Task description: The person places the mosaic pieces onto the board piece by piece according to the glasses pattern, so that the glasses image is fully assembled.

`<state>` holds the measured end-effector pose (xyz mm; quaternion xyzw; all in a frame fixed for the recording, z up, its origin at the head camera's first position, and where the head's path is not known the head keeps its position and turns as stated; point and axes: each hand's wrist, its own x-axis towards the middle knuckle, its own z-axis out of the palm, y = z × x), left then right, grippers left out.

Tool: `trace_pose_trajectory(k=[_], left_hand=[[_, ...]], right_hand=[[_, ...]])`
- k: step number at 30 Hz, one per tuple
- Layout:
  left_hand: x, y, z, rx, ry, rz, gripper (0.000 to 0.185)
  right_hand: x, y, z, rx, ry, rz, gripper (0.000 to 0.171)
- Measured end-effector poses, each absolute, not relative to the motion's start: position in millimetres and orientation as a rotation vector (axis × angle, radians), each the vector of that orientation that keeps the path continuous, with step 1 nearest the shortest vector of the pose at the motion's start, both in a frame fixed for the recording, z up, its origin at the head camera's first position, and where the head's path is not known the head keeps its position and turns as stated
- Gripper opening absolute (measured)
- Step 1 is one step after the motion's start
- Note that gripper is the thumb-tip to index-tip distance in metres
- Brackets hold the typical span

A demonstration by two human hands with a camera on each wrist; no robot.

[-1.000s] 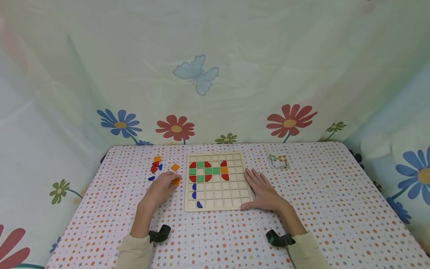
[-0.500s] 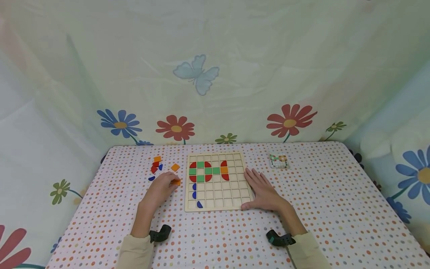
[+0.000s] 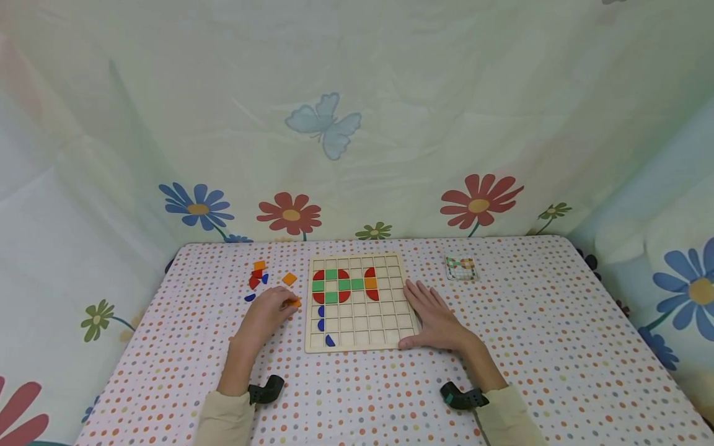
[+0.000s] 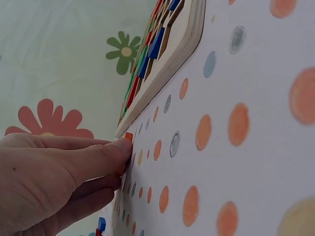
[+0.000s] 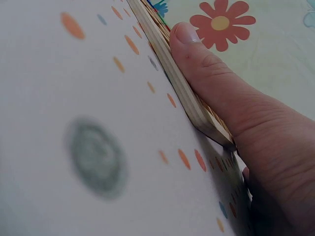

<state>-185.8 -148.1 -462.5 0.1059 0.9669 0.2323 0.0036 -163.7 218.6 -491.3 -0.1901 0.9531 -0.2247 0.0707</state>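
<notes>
My right hand [image 3: 437,319] lies flat, fingers relaxed, thumb against the pale wooden grid board's [image 3: 361,337] near right corner; my left hand [image 3: 266,313] pinches a small orange square tile [image 3: 294,302] on the dotted tablecloth [image 3: 530,347] just left of it

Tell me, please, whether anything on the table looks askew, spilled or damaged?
Nothing stands out. The wooden board lies flat and square, its coloured pieces seated in their cells. The loose pieces sit in a small cluster left of it. The left hand pinches an orange piece; the right hand steadies the board's edge.

matt wooden board [image 3: 361,303]; cloth table cover [image 3: 558,334].
</notes>
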Motion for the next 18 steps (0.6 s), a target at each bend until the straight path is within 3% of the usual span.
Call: trace_pose_trajectory(k=[18], left_hand=[[-178.4, -123.8, -455.0, 0.503, 3.106, 0.854, 0.022]], right_hand=[[-162.6, 218.1, -489.5, -0.563, 2.852, -0.704, 0.128]])
